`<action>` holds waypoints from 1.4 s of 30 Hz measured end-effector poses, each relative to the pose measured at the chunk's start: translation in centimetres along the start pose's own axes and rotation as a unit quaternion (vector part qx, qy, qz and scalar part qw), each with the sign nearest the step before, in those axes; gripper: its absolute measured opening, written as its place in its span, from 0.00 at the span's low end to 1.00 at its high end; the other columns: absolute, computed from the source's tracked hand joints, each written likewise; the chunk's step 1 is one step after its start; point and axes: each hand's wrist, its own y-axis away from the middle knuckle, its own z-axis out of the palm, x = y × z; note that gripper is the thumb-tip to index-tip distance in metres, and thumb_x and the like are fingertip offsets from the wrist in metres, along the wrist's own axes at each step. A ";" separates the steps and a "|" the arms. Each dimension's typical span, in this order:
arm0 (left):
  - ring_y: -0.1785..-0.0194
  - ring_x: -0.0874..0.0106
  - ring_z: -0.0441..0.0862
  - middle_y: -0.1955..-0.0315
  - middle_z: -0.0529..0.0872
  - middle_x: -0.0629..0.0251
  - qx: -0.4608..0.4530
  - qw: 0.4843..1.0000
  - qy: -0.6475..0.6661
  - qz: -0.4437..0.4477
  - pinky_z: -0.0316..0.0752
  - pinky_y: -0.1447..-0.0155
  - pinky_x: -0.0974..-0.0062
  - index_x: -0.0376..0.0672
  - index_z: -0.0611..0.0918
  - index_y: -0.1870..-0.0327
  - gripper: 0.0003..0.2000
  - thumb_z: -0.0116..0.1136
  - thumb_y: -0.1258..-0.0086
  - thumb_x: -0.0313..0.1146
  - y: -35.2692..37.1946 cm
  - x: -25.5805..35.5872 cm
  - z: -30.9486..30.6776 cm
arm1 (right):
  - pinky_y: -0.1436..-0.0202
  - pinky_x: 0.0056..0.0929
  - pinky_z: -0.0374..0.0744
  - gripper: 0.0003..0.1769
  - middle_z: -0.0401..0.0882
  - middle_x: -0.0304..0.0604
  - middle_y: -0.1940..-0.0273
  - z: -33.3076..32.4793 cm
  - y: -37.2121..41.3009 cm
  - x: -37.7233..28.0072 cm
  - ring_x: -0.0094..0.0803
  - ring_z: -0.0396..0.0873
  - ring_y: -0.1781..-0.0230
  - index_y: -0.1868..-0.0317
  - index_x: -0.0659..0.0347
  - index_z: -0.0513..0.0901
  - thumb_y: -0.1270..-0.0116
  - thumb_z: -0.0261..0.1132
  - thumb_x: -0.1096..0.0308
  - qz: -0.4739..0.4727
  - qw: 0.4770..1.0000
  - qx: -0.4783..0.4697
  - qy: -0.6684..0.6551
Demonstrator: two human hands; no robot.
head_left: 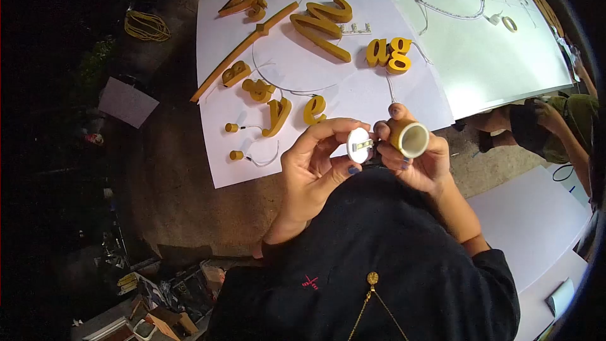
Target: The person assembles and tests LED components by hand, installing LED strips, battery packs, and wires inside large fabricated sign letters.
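Between the thumb and fingers of my left hand (pixel 314 167) is a small white disc (pixel 355 151), with a little LED module on its face. My right hand (pixel 431 169) grips a short gold cylinder (pixel 398 131), hollow and white inside, its open end facing me. Disc and cylinder are close together but apart. A thin white wire (pixel 391 88) runs up from near the cylinder toward gold letters "ag" (pixel 399 55). Left of my hands lie a gold "e" (pixel 314 111), a "v" (pixel 278 117) and two small gold cylinders (pixel 236 155) with wires.
The white table (pixel 353 88) bears more gold letters, including a large "M" (pixel 324 28), and a long gold strip (pixel 243 53). A second board (pixel 505 57) holds a tape roll (pixel 509 23). Another person (pixel 543 126) stands at the right. Boxes (pixel 173 322) sit lower left.
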 end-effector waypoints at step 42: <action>0.48 0.69 0.77 0.52 0.76 0.56 -0.023 0.998 -0.021 0.056 0.82 0.49 0.71 0.33 0.73 0.47 0.20 0.63 0.41 0.23 0.7 -0.7 -0.4 | 0.60 0.22 0.77 0.21 0.75 0.47 0.54 4.7 1.3 0.3 0.26 0.76 0.60 0.49 0.72 0.71 0.38 0.64 0.67 -0.138 0.819 0.132 0.541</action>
